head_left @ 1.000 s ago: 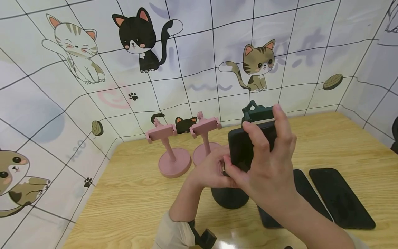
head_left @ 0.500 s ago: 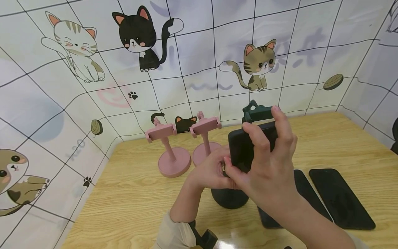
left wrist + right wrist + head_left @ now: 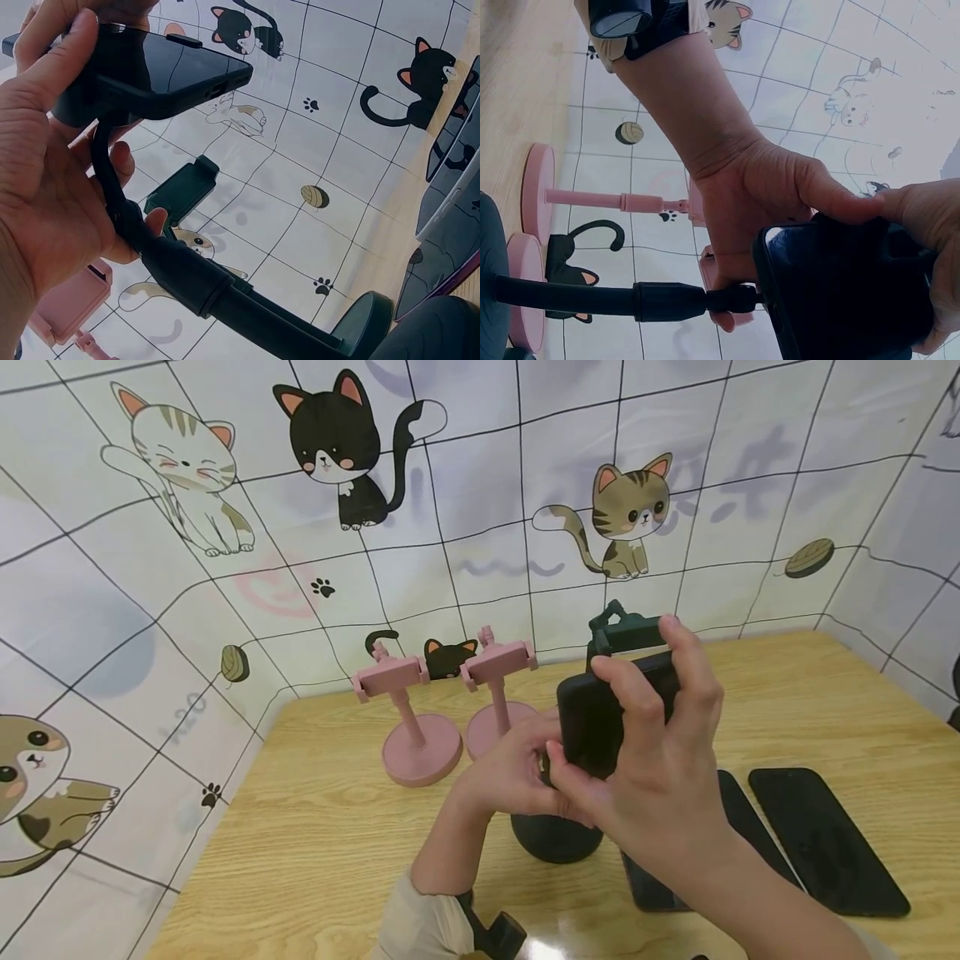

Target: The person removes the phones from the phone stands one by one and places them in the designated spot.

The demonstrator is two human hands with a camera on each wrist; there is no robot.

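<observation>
A black phone [image 3: 588, 731] is held upright above a dark phone stand with a round base [image 3: 557, 839]. My right hand [image 3: 663, 768] grips the phone, thumb at its lower edge and fingers over its top. Behind and below it, my left hand [image 3: 510, 768] holds the upper part of the stand. From the left wrist, the stand's neck [image 3: 187, 274] runs up past my left fingers to the phone [image 3: 172, 67]. In the right wrist view the stand's pole [image 3: 667, 301] reaches the phone's edge, where the phone hides part of my left hand.
Two pink phone stands [image 3: 405, 727] [image 3: 498, 685] are at the back of the wooden table [image 3: 322, 843]. A dark green stand [image 3: 637, 635] rises behind the phone. Two dark phones [image 3: 828, 839] [image 3: 750, 818] lie at the right. A cat-print wall covering [image 3: 480, 510] borders the table.
Both hands keep their grips, and the phone has tilted only slightly. The head view has shifted a little; the stands and phones on the table stay in place.
</observation>
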